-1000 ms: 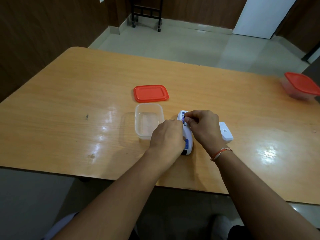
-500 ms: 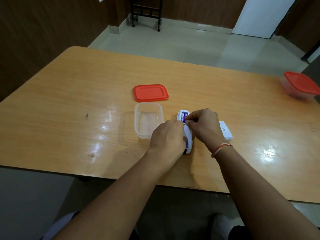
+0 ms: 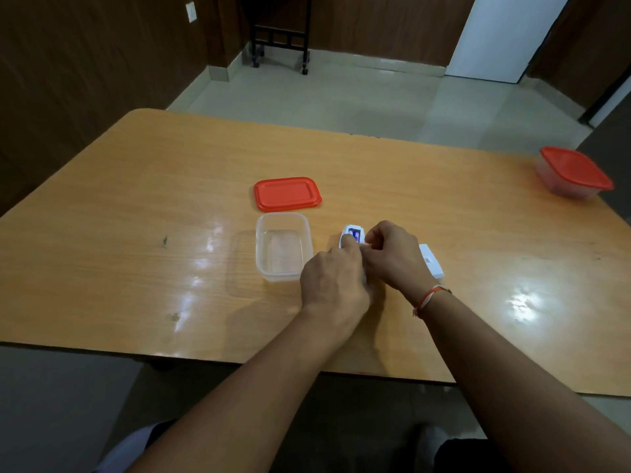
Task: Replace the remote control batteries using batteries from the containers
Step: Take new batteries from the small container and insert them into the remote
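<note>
A white remote control (image 3: 353,232) lies back-up on the wooden table (image 3: 136,206), its open battery bay showing blue batteries at the far end. My left hand (image 3: 333,279) covers the near part of the remote and one finger presses on the bay. My right hand (image 3: 392,256) grips the remote's right side, fingertips at the bay. The white battery cover (image 3: 432,261) lies just right of my right hand. An open clear container (image 3: 283,247) stands left of the remote and looks empty; its red lid (image 3: 287,193) lies behind it.
A second clear container with a red lid on (image 3: 573,172) sits at the table's far right edge. A black wheeled stand (image 3: 280,39) is on the floor beyond the table. The near table edge runs just below my forearms.
My left hand has slid forward along the remote, and a finger now rests on the battery bay. My right hand stays at the remote's right side. The camera has tilted slightly.
</note>
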